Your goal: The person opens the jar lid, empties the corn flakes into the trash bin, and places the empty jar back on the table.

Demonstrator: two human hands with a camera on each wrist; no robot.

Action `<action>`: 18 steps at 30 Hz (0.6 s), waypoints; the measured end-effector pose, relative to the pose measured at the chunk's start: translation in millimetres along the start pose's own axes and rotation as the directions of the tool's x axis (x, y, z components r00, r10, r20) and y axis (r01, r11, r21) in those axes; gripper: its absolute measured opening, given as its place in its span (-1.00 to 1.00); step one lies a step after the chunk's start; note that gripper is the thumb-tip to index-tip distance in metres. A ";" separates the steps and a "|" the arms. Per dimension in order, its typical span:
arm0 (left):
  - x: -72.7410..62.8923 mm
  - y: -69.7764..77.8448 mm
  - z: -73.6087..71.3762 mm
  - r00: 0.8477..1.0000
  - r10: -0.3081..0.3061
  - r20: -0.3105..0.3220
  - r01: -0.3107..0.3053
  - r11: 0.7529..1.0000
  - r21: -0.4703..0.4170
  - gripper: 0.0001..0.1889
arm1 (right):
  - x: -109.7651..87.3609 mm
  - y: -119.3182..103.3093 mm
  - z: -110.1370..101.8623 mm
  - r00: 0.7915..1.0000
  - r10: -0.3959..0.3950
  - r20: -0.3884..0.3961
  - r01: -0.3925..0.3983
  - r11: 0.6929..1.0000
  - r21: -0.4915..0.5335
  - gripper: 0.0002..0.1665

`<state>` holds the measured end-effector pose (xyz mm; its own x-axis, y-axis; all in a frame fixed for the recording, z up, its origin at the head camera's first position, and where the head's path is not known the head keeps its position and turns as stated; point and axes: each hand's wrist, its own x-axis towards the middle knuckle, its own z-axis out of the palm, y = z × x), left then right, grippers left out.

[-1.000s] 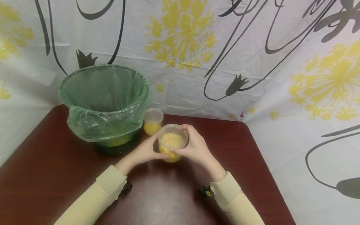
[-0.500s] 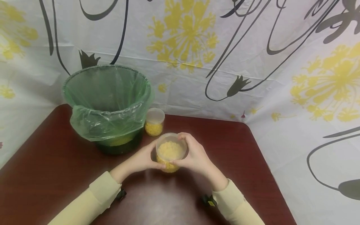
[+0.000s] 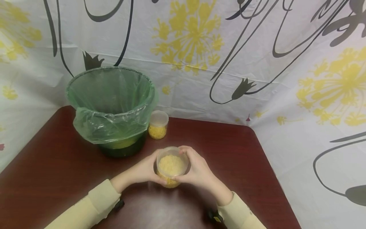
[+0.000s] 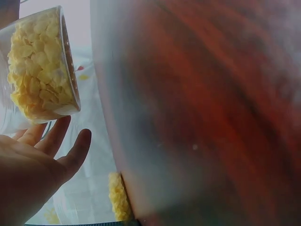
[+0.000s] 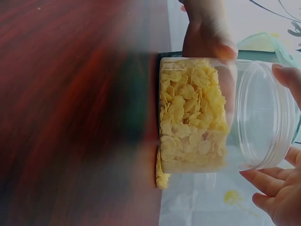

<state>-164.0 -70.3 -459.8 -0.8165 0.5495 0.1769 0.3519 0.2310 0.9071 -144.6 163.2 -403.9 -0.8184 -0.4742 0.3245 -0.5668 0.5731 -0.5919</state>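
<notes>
In the head view, a clear round plastic jar [image 3: 171, 164] with pale yellow flakes is between both hands, upright and over the table. My left hand [image 3: 145, 170] holds its left side, thumb toward the front. The right hand [image 3: 198, 168] grips the other side near the rim, with fingertips at the top edge. Seen from the right wrist, the jar [image 5: 193, 115] shows corn-flake-like pieces in its lower part and a ridged clear collar or lid at the top. Whether a lid covers the mouth is hard to tell. In the left wrist view, a gap shows between the jar's base and the tabletop.
A second clear jar [image 3: 158, 125] with yellow flakes stands at the back. Left of it is a round bin [image 3: 121, 144] lined with a green translucent bag [image 3: 111, 122]. The dark red table [image 3: 228, 149] meets a patterned white curtain [image 3: 197, 95] behind.
Both hands have brought the held jar toward the person and slightly left, away from the second jar. The view has shifted a little. The grip looks the same.
</notes>
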 end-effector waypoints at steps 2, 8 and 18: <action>0.0 -1.4 0.5 1.000 0.021 0.012 -0.021 1.000 0.006 0.12 | -1.6 -0.3 0.9 1.000 -0.012 0.006 0.012 1.000 0.001 -0.12; -0.3 -4.6 1.8 0.998 0.049 0.041 -0.049 0.999 -0.004 0.13 | -4.8 -1.2 2.0 0.999 -0.024 0.029 0.024 1.000 -0.015 -0.11; 0.8 -10.6 5.5 0.996 0.062 0.070 -0.064 0.998 0.012 0.15 | -6.1 3.0 5.8 0.995 -0.066 0.072 0.072 0.994 -0.086 -0.03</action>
<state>-165.8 -67.9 -471.5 -0.7588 0.6179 0.2060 0.4087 0.2055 0.8892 -140.8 163.9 -411.9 -0.7706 -0.5574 0.3090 -0.6300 0.5931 -0.5014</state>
